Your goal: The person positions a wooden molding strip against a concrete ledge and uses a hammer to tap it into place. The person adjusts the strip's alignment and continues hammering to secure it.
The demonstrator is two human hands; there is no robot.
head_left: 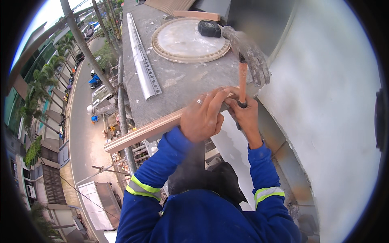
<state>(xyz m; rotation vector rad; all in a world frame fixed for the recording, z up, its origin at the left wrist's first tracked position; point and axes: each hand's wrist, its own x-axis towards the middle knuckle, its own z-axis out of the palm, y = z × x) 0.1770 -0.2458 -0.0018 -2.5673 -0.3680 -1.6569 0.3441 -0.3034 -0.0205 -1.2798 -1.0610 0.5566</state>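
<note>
My left hand (pixel 204 115), with a ring on one finger, curls over a long layered wooden strip (pixel 152 129) at the front edge of a grey slab. Close beside it, my right hand (pixel 246 115) is closed around the lower end of an orange-handled tool (pixel 242 79) with black parts. The right fingertips also meet the strip's end. That tool points away from me, and its far end meets a dusty grey work glove (pixel 253 56), so its head cannot be made out. Both forearms wear blue sleeves with reflective bands.
On the slab (pixel 178 87) lie a perforated metal profile (pixel 142 60), a round pale lid (pixel 186 40) and a black tape measure (pixel 209 28). A white wall (pixel 328 113) rises at the right. Scaffold poles (pixel 122 101) stand at the left, high above a street (pixel 83 105).
</note>
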